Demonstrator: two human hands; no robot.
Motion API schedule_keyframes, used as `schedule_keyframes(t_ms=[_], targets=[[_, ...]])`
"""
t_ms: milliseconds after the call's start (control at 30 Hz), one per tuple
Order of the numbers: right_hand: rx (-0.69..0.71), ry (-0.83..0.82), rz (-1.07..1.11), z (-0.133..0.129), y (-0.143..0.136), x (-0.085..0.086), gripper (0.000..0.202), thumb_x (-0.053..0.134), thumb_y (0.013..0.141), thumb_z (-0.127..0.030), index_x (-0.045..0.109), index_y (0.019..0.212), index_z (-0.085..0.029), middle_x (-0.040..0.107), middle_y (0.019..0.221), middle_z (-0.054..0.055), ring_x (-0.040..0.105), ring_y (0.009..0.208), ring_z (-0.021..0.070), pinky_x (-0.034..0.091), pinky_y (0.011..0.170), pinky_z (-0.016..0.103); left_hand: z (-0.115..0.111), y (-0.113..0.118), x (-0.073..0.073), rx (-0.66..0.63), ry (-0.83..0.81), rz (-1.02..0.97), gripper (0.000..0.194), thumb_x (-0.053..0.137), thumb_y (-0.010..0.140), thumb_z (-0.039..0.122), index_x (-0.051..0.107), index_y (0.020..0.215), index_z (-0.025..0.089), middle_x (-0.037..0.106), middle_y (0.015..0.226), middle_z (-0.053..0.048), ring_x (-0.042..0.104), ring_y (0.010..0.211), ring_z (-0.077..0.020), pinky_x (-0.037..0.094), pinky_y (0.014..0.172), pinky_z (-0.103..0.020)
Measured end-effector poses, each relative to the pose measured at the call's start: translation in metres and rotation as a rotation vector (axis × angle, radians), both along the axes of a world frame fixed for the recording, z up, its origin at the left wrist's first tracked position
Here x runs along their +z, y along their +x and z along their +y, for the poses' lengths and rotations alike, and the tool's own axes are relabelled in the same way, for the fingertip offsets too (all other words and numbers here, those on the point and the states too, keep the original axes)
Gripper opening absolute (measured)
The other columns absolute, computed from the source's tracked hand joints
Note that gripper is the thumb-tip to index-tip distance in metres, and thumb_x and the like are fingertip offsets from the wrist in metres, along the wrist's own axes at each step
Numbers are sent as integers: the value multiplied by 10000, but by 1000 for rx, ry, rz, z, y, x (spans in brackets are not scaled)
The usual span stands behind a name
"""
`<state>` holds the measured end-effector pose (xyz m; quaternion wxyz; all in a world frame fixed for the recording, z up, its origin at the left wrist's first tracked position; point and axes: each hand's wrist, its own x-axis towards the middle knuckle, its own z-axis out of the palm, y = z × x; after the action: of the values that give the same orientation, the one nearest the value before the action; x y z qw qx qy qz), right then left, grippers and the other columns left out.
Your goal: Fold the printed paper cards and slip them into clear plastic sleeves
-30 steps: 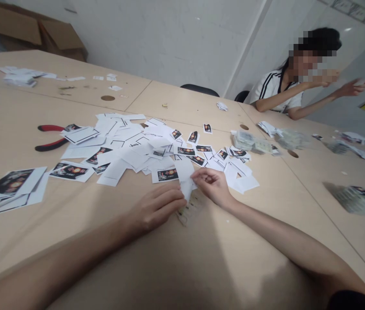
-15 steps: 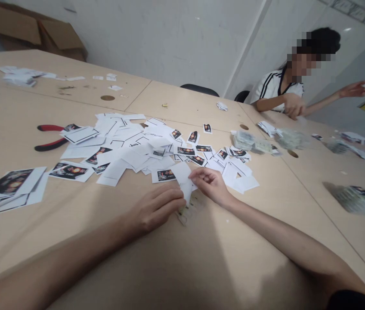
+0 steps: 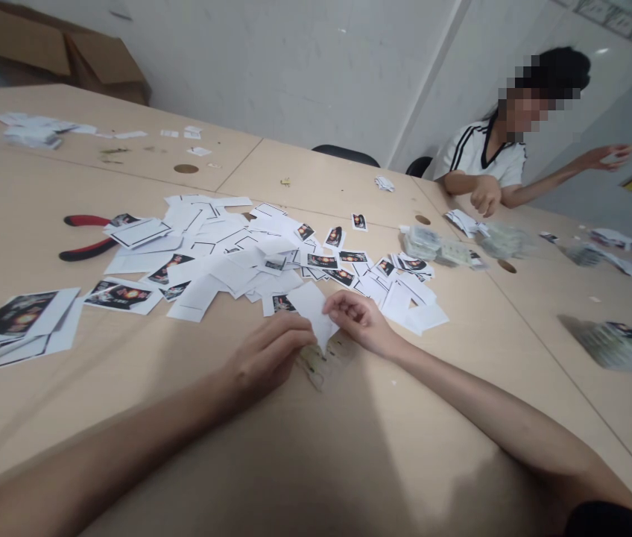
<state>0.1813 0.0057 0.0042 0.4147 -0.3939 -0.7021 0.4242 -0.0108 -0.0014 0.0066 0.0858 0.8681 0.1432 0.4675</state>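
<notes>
A blank white card [image 3: 311,307] is pinched by its right edge between the thumb and fingers of my right hand [image 3: 361,322]. Below the card's lower corner is a small clear packet [image 3: 316,367] with thin greenish and dark pieces inside. My left hand [image 3: 272,352] is closed at the packet's upper left, its fingertips beside the card's lower edge; the exact grip is partly hidden. Just beyond both hands spreads a loose pile of white cards [image 3: 243,261], some showing a dark printed picture.
Red-and-black-handled pliers [image 3: 88,237] lie partly under the pile. A few printed cards [image 3: 30,328] are stacked at left. Clear packets [image 3: 422,242] stand at right, with more packets [image 3: 623,347] nearer. A co-worker [image 3: 495,156] sits across the table; a cardboard box [image 3: 59,52] is behind.
The card in my right hand has tilted and shifted slightly left. My left hand has moved a little left, uncovering more of the packet. The co-worker's hands have moved left.
</notes>
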Motion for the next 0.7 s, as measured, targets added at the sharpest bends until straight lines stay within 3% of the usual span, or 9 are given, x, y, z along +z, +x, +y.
schedule_keyframes(t_ms=[233,500,700], targets=[[105,-38,-11,-1,-1,4,78,456,794,-187,523,809,-150,444,629,-33,328,477,46,259,433,185,1,6,4,173,-224,-128,166,513,718,14,524,781,167,554,744,-15,540,715,-107,460,639,-230],[109,-61,-57,-1,-2,7,82,454,793,-196,519,801,-146,449,637,-29,326,481,46,258,429,184,3,8,2,147,-597,-292,76,514,732,103,529,750,176,525,742,1,519,733,-112,482,654,-241],[94,-80,-79,-1,-3,9,100,462,791,-225,516,810,-144,454,641,-30,314,464,40,259,417,178,4,10,3,123,-720,-381,59,525,729,118,529,752,171,517,751,4,509,756,-106,484,712,-247]])
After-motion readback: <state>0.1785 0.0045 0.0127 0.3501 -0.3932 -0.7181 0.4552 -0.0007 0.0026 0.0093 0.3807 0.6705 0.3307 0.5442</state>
